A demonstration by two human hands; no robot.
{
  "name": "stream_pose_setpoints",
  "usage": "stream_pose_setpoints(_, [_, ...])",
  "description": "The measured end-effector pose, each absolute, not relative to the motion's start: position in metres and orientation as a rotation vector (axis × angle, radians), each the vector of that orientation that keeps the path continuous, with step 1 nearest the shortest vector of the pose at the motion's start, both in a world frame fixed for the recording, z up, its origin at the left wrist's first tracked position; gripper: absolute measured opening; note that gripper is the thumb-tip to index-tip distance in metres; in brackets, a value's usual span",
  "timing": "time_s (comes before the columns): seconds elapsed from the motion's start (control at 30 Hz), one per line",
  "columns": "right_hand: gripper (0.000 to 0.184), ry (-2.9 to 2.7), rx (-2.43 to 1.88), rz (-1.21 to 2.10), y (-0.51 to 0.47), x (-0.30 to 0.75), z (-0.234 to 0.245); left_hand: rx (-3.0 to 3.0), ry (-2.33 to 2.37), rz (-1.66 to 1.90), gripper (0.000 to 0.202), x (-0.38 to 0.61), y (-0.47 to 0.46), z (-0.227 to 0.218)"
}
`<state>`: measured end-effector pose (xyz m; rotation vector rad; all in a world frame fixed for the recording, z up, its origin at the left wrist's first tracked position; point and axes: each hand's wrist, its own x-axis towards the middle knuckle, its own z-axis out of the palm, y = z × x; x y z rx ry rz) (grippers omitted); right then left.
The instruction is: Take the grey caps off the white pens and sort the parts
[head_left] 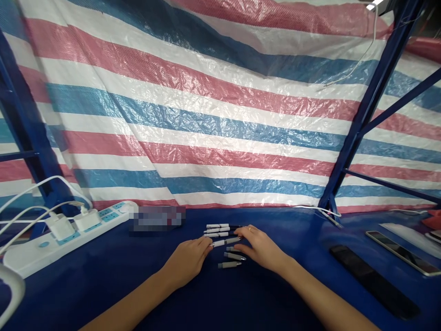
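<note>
A pen with a white barrel and a grey grip section [225, 242] lies level between my two hands. My left hand [188, 263] is closed with its fingertips at the white end. My right hand [263, 249] is closed around the grey, pointed end, thumb below and fingers above. Just beyond are several white pen barrels [217, 231] in a row, with dark ends reaching under my right fingers. Nearer to me lie several grey grip sections; one grip section [229, 265] is frontmost, and another is partly hidden by my right thumb.
A white power strip [113, 216] with plugged-in chargers and cables stands at left, beside a blurred-out object [157, 218]. At right lie a black elongated object [374, 280] and a phone [403, 252]. A striped tarp [220, 115] and blue metal posts close off the back.
</note>
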<state>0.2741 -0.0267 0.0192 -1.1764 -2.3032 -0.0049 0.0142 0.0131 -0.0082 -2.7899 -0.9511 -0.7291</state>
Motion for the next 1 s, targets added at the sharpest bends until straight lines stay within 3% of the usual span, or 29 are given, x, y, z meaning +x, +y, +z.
stream_pose_setpoints(0.17, [0.018,-2.344,-1.181,0.044,-0.028,0.2737,0.0195,-2.788,-0.966,-0.724,0.029,0.0153,0.0138,-0.0068])
stream_pose_setpoints(0.3, [0.006,-2.329,-1.177,0.036,-0.0271,0.2756,0.0188,-2.795,-0.979,-0.731,0.03,0.0151,0.013,-0.0059])
stream_pose_setpoints(1.0, [0.019,-1.773,-1.177,0.274,-0.0243,0.2801,0.0277,-2.797,-1.155,-0.738,0.027,0.0122,0.0147,-0.0086])
